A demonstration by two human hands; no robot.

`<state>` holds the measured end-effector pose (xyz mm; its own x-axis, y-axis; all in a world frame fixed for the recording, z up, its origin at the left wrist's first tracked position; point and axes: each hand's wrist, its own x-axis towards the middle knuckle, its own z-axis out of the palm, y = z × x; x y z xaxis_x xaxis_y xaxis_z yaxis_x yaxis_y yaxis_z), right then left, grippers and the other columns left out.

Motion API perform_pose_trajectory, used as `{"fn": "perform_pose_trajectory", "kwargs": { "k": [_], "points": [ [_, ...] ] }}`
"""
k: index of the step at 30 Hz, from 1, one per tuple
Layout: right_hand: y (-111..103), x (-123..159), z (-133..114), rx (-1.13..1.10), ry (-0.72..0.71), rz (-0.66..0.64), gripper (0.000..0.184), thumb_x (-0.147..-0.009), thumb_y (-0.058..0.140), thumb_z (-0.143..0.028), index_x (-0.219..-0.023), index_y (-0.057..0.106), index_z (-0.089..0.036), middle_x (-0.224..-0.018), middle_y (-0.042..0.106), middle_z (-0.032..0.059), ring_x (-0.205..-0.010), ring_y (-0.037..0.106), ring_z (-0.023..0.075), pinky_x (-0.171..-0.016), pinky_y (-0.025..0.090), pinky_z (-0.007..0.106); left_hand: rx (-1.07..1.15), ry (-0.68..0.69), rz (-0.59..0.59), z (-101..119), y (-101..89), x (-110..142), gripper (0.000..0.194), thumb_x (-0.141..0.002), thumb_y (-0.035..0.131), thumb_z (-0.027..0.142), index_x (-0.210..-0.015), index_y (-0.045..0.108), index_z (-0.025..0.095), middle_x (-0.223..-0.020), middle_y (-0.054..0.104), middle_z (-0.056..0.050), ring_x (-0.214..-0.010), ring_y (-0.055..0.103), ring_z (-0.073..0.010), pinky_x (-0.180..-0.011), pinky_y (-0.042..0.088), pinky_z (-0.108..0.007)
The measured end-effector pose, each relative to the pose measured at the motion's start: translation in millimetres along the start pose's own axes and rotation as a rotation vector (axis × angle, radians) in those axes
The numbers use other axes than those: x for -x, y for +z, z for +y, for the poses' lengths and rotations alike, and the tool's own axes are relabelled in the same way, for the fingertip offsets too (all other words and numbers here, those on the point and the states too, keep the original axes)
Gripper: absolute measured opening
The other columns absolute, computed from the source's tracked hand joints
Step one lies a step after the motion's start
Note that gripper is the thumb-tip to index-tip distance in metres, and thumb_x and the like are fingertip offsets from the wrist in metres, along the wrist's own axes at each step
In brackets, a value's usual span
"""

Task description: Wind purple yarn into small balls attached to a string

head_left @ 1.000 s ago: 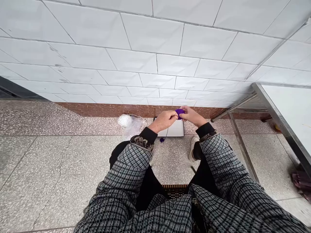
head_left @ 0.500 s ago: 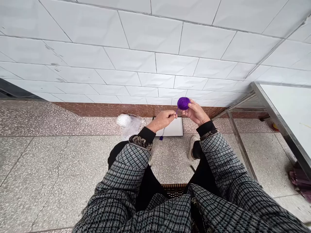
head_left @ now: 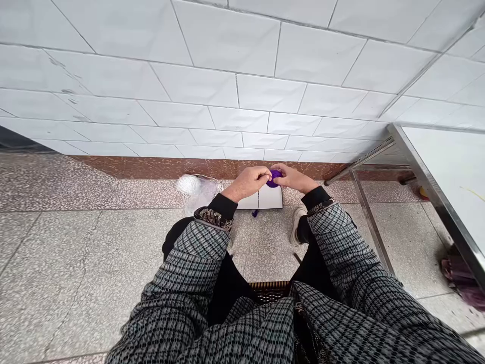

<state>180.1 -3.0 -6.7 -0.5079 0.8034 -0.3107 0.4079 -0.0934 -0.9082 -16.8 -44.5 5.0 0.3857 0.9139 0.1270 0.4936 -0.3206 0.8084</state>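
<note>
1. In the middle of the head view, above a shallow white tray [head_left: 271,199] on the floor [head_left: 113,242], a ball of purple yarn [head_left: 273,179] is held between the person's two hands.
2. The right hand [head_left: 293,178] curls its fingers and thumb around the ball from the right and top.
3. The left hand [head_left: 248,182] has its thumb and fingertips pinched together at the ball's left edge; the bit of yarn between them is too small to make out.
4. Below the left hand a dark strand [head_left: 258,199] crosses in front of the tray, down to a small purple tuft [head_left: 255,213] near the tray's dark-edged front; whether the tuft touches the floor, I cannot tell.
5. Left of the tray, a ball of white yarn [head_left: 188,184] sits beside a crumpled clear bag [head_left: 207,194].
6. Behind runs a brown skirting [head_left: 162,166] under a white tiled wall [head_left: 238,91].
7. At the right stands a metal-framed white surface [head_left: 454,156], with a yellow mark [head_left: 472,192] on top too thin to identify.
</note>
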Motion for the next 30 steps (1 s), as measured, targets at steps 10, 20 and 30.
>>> {"fn": "perform_pose_trajectory", "kwargs": {
  "k": [10, 20, 30],
  "points": [
    [-4, 14, -11, -0.38, -0.181, -0.337, 0.047, -0.069, 0.076, -0.021, -0.111, 0.054, -0.02, -0.1, 0.064, 0.0031, -0.077, 0.063, 0.0128, -0.068, 0.057, 0.028, -0.03, -0.078, 0.133, -16, -6.5, -3, 0.02, -0.086, 0.047, 0.021, -0.086, 0.067, 0.016, -0.089, 0.071, -0.005, -0.085, 0.061, -0.0188, -0.082, 0.046, -0.03],
    [-1, -5, 0, -0.394, -0.142, 0.221, 0.047, -0.072, 0.08, -0.03, -0.101, 0.043, -0.023, -0.092, 0.06, -0.0018, -0.06, 0.061, 0.0079, -0.055, 0.055, 0.022, -0.031, -0.013, -0.183, -9, 4.7, 0, 0.02, -0.086, 0.049, 0.022, -0.083, 0.069, 0.017, -0.072, 0.064, 0.0, -0.067, 0.054, -0.0137, -0.07, 0.041, -0.026],
    [0, 9, -10, -0.151, 0.025, -0.229, 0.031, -0.085, 0.067, -0.022, -0.113, 0.055, -0.021, -0.09, 0.061, -0.0004, -0.059, 0.055, 0.0057, -0.053, 0.05, 0.018, -0.058, -0.038, 0.072, -8, -7.9, 1, 0.018, -0.086, 0.049, 0.022, -0.083, 0.065, 0.016, -0.086, 0.069, -0.005, -0.08, 0.06, -0.0171, -0.078, 0.045, -0.029]
  ]
}}
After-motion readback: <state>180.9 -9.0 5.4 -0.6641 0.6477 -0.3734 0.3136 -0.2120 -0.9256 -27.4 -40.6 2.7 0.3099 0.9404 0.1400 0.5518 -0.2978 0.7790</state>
